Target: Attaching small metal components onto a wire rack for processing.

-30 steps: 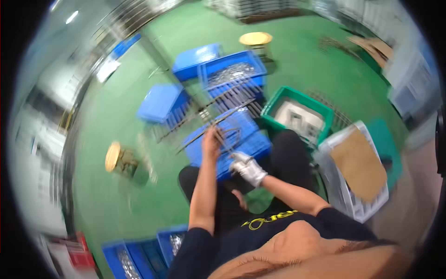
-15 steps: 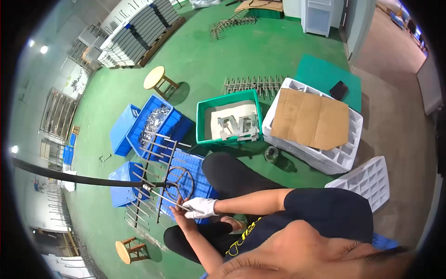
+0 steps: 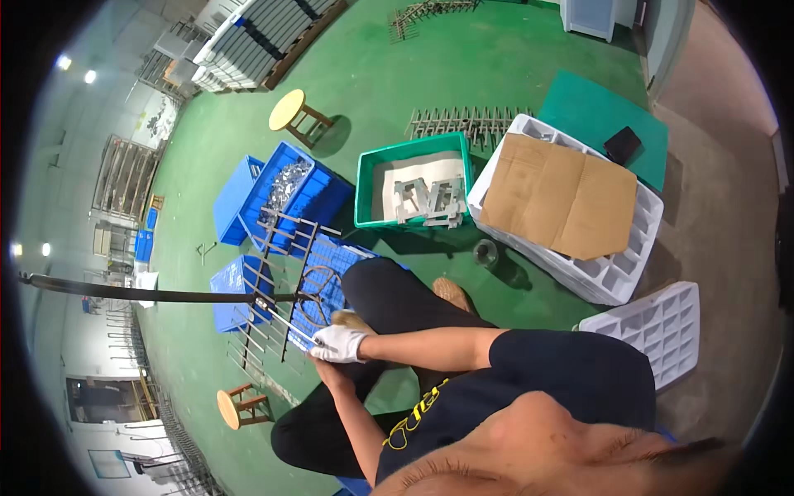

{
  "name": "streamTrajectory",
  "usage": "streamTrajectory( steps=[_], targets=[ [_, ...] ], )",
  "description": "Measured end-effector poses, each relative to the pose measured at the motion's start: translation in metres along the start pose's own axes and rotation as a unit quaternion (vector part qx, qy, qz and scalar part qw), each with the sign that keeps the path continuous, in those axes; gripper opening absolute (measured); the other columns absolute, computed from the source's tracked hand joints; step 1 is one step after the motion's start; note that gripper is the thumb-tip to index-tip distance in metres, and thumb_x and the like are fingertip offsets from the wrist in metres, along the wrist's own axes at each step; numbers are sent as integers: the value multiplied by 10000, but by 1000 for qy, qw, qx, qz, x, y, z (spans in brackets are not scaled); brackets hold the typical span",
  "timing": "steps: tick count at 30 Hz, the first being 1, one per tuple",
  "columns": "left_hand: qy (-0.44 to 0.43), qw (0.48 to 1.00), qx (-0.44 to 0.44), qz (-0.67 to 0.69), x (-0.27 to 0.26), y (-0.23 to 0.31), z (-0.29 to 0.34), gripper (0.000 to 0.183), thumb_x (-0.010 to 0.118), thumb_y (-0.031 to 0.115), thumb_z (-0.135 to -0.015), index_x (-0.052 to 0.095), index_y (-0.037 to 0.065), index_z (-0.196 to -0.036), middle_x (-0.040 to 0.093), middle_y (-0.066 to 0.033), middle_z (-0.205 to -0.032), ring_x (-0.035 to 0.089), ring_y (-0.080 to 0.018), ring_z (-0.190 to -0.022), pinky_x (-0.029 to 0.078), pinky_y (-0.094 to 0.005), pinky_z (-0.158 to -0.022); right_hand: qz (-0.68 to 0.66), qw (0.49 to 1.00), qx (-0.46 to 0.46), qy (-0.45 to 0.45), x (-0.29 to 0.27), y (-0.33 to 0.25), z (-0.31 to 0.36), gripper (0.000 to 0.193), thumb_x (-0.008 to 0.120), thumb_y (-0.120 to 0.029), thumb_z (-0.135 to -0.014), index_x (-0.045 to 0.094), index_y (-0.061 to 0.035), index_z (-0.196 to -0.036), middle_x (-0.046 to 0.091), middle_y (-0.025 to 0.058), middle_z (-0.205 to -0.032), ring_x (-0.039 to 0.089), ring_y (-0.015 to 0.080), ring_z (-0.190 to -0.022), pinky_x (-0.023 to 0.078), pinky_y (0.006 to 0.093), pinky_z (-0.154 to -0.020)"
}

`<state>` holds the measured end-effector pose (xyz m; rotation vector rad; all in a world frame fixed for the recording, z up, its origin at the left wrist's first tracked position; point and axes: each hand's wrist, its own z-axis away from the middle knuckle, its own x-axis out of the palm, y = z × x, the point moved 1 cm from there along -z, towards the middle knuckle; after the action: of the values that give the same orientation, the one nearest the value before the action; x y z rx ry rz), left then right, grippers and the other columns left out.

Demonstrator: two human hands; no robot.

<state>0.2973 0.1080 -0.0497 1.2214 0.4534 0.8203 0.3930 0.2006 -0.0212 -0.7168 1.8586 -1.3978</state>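
My right hand (image 3: pixel 340 344), in a white glove, closes round the near end of a thin metal rod (image 3: pixel 287 323). The rod slants up and left to a dark metal rack (image 3: pixel 308 258) with several prongs and a ring. My bare left hand (image 3: pixel 327 372) lies against the glove from below, its fingers mostly hidden behind it. A long black bar (image 3: pixel 165 293) runs in from the left and reaches the rack near its ring. Beneath the rack lies a blue plastic crate (image 3: pixel 327 274).
A blue bin (image 3: pixel 329 194) of small metal parts stands beyond the rack. Further right are a green tub (image 3: pixel 368 186) with white material and metal brackets, a white compartment tray (image 3: pixel 571 277) under cardboard (image 3: pixel 562 198), and a jar (image 3: pixel 485 253). Wooden stools (image 3: pixel 289 110) stand at the left.
The view has shifted, so the floor items appear higher. My leg has moved and a shoe now shows beyond it. My left fingers have slipped behind the glove; the right hand keeps the rod.
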Motion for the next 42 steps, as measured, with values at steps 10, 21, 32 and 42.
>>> streamTrajectory(
  steps=[10, 21, 32, 42],
  targets=[
    [-103, 969, 124, -187, -37, -27, -16, 479, 346, 395, -931, 585, -15, -990, 618, -107, -824, 564, -173, -701, 432, -252, -576, 87, 995, -18, 37, 4, 4, -3, 305, 504, -314, -796, 575, -17, -795, 613, 146, -742, 555, 350, -664, 447, 399, -634],
    [-110, 966, 120, -199, -38, -12, 5, 561, 341, 422, -932, 577, -29, -698, 486, -38, -527, 409, -134, -488, 309, -253, -455, 18, 994, 20, 109, 27, -23, -23, 231, 493, -159, -716, 637, -12, -821, 647, 146, -855, 595, 323, -787, 474, 358, -721],
    [-57, 855, 207, -472, -81, -4, 26, 517, 326, 361, -931, 582, -32, -713, 557, -201, -633, 473, -351, -539, 371, -434, -546, -248, 961, 69, -98, 70, -26, -23, 332, 464, 22, -663, 624, 48, -953, 660, 92, -895, 608, 182, -834, 482, 269, -766],
    [-41, 887, 199, -414, -66, -2, 46, 610, 348, 476, -912, 539, -40, -649, 541, -180, -591, 468, -354, -511, 385, -416, -547, -241, 953, -4, -183, 56, -21, -16, 283, 412, 63, -676, 624, 43, -862, 646, 103, -821, 593, 172, -786, 482, 243, -764]
  ],
)
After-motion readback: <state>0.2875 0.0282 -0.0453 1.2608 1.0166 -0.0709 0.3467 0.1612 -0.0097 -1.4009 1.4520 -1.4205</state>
